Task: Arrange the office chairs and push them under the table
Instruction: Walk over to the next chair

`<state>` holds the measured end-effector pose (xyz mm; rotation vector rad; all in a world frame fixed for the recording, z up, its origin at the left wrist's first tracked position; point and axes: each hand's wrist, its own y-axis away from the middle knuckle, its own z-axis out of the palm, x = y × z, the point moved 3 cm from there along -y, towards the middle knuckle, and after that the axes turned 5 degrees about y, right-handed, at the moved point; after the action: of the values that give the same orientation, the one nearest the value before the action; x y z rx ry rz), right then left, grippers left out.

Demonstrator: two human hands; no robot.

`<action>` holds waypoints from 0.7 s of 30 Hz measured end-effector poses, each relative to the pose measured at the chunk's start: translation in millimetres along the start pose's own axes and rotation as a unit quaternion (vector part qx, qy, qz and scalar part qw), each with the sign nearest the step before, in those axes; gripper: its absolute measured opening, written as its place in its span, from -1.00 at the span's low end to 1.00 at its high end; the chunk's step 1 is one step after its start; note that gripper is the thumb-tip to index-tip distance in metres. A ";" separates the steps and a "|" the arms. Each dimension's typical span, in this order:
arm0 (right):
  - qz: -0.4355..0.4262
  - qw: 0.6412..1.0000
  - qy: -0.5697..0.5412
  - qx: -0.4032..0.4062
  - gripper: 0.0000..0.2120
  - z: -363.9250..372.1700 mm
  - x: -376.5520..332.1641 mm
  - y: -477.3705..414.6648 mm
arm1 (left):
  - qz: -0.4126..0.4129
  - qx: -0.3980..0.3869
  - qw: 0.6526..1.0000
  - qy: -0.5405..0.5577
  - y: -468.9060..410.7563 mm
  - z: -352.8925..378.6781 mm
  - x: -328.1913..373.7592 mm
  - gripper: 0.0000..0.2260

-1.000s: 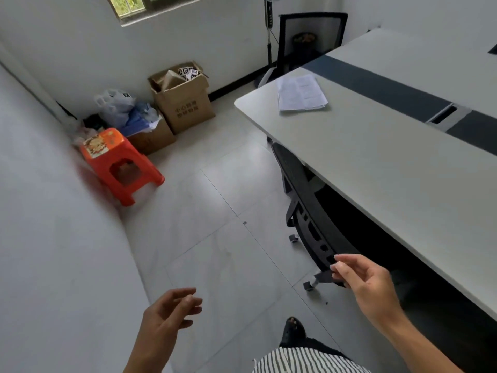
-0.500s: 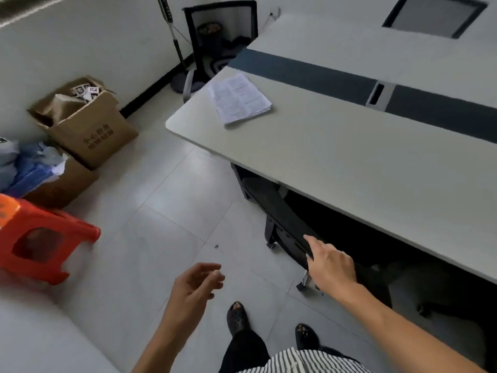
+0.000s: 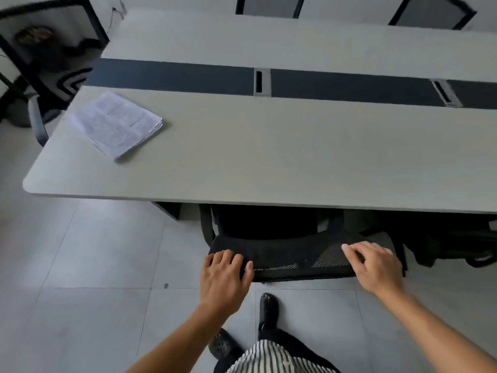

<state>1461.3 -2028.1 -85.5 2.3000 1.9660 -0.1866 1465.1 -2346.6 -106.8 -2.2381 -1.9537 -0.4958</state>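
Your left hand (image 3: 227, 275) grips the top edge of the black office chair (image 3: 295, 255), fingers bent over the rail and thumb on the mesh, while your right hand (image 3: 373, 265) lies flatter on the same edge with the fingers stretched, so it presses rather than holds. The seat is already under the table (image 3: 269, 162), and the backrest stands just outside the near edge. If you push harder with one hand, I think the chair will swivel and go in crooked. The armrests may knock the table edge if they stand too high (their height I cannot tell from here). Fingers hooked over the rail can be pinched when the backrest meets the table. Your foot (image 3: 269, 308) is near the base and a wheel could roll onto it. The dark chair on the right (image 3: 457, 238) is close and may be bumped. As for writing, the stack of papers (image 3: 115, 125) carries printed lines, too blurred to read; I see no brand on the chair.
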 end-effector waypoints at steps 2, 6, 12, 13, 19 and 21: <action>0.002 1.000 0.020 0.017 -0.52 6.0 1.3 -6.8 | -0.004 0.013 1.000 -0.008 -7.9 1.9 -1.9 -0.66; 0.005 0.999 0.030 0.030 -0.54 11.2 -1.1 -31.3 | 0.005 0.031 0.999 -0.021 -36.6 -1.4 -2.5 -0.66; 0.001 0.999 0.015 0.048 -0.56 17.2 -9.3 -67.4 | 0.000 0.044 0.998 -0.039 -85.6 -13.8 -8.0 -0.67; -0.002 0.998 0.012 0.054 -0.58 17.7 -11.3 -67.3 | 0.003 0.048 0.998 -0.044 -89.8 -15.7 -10.2 -0.67; -0.018 0.998 0.022 0.052 -0.63 25.3 -9.6 -72.1 | 0.004 0.057 0.997 -0.044 -94.6 -17.3 -12.7 -0.70; -0.017 0.999 0.039 0.012 -0.66 26.1 -11.2 -73.1 | -0.009 0.040 0.999 -0.029 -95.6 -18.8 -15.7 -0.69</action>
<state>1386.8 -2031.9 -109.8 2.3248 2.0513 -0.1251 1366.6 -2352.4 -105.5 -2.2118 -1.9857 -0.3508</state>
